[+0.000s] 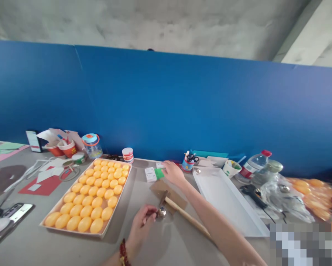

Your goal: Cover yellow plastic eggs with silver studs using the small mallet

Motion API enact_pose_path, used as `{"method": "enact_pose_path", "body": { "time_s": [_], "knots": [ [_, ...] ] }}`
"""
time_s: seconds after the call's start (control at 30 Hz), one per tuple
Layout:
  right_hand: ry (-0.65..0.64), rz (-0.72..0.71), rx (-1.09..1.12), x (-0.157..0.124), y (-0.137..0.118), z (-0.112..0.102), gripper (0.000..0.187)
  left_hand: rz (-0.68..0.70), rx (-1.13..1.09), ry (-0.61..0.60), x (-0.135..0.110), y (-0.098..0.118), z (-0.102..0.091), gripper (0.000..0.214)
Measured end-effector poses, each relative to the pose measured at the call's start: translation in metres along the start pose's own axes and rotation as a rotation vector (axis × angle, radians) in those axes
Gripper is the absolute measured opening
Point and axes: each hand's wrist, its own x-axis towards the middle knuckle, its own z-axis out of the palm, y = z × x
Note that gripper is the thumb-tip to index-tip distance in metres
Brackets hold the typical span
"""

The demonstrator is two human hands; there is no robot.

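My left hand (141, 221) is closed in a pinch on a small shiny metal piece (161, 211) resting on the grey table, beside the head of a wooden-handled hammer (182, 214) that lies on a brown cardboard piece (179, 197). My right hand (173, 173) reaches forward across the table. Its fingers rest on a small green and white box (154, 173). A tray of several yellow egg-shaped shells (92, 194) lies to the left of both hands.
An empty white tray (226, 199) lies to the right. Cups, a jar, a small tin, a pen cup, a bottle and plastic bags line the blue partition (182, 111). Red paper and a phone sit far left. Another person's hand shows at the left edge.
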Motion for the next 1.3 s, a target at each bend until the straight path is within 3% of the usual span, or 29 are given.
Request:
{"method": "enact_pose_path", "body": {
  "time_s": [0.13, 0.23, 0.33, 0.43, 0.53, 0.6, 0.7, 0.83, 0.9, 1.0, 1.07, 1.17, 1.3],
  "knots": [
    [-0.066, -0.030, -0.044, 0.049, -0.002, 0.025, 0.032, -0.035, -0.062, 0.076, 0.006, -0.006, 0.001, 0.034],
    [-0.071, -0.028, -0.027, 0.056, -0.005, 0.036, 0.033, -0.060, -0.135, 0.110, 0.011, -0.007, 0.002, 0.050],
    [-0.049, -0.001, 0.041, 0.051, -0.003, 0.030, 0.020, -0.061, -0.138, 0.109, 0.015, -0.009, 0.001, 0.055],
    [-0.018, 0.052, 0.155, 0.041, -0.001, 0.015, 0.010, -0.043, -0.147, 0.126, 0.017, -0.012, -0.002, 0.056],
    [-0.059, 0.102, 0.329, 0.022, -0.011, 0.007, 0.016, 0.067, -0.048, 0.191, 0.016, -0.008, -0.006, 0.054],
    [-0.143, 0.121, 0.461, 0.003, -0.026, 0.012, 0.030, 0.142, 0.042, 0.181, 0.012, 0.003, -0.009, 0.062],
    [-0.224, 0.147, 0.624, -0.029, -0.053, 0.024, 0.034, 0.243, 0.105, 0.145, 0.003, 0.025, -0.010, 0.068],
    [-0.272, 0.159, 0.744, -0.061, -0.075, 0.025, 0.052, 0.177, 0.082, 0.151, -0.003, 0.047, -0.014, 0.050],
    [-0.217, 0.162, 0.737, -0.069, -0.076, 0.018, 0.047, 0.138, 0.048, 0.107, -0.001, 0.052, -0.017, 0.045],
    [-0.014, 0.004, 0.639, -0.076, -0.069, 0.005, 0.021, 0.114, -0.016, 0.053, 0.004, 0.054, -0.021, 0.040],
    [0.061, -0.183, 0.571, -0.078, -0.063, -0.002, 0.023, 0.098, -0.058, 0.023, 0.007, 0.054, -0.023, 0.040],
    [0.043, -0.366, 0.456, -0.080, -0.053, -0.009, 0.021, 0.052, -0.084, -0.084, 0.011, 0.054, -0.027, 0.039],
    [-0.038, -0.466, 0.258, -0.081, -0.050, -0.018, 0.027, -0.033, -0.088, -0.196, 0.013, 0.053, -0.034, 0.039]
  ]
}}
